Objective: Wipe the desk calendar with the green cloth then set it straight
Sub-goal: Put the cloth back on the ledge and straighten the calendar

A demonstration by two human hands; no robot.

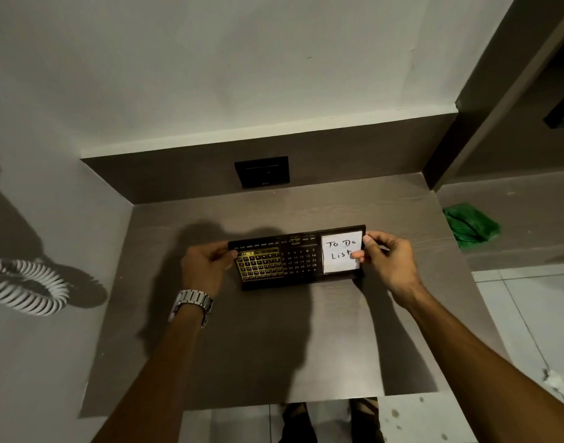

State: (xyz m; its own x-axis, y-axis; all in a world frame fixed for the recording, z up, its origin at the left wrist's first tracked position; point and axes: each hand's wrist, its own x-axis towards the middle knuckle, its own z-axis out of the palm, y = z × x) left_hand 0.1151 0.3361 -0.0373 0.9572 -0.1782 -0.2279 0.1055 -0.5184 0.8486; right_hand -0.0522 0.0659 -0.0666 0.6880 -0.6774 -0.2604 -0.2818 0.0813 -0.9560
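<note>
The dark desk calendar (298, 257) stands on the brown desk (274, 340), near its middle, tilted back and a little askew. It carries gold date tiles on the left and a white "To Do List" note on the right. My left hand (207, 266) grips its left end and my right hand (386, 260) grips its right end, thumb on the note. The green cloth (470, 227) lies crumpled on a lower ledge to the right, apart from both hands.
A black wall plate (263, 171) sits on the back panel behind the calendar. A white coiled cord (28, 287) hangs at the left wall. A dark vertical panel (485, 100) bounds the desk at the right. Tiled floor (530, 314) shows to the right and below.
</note>
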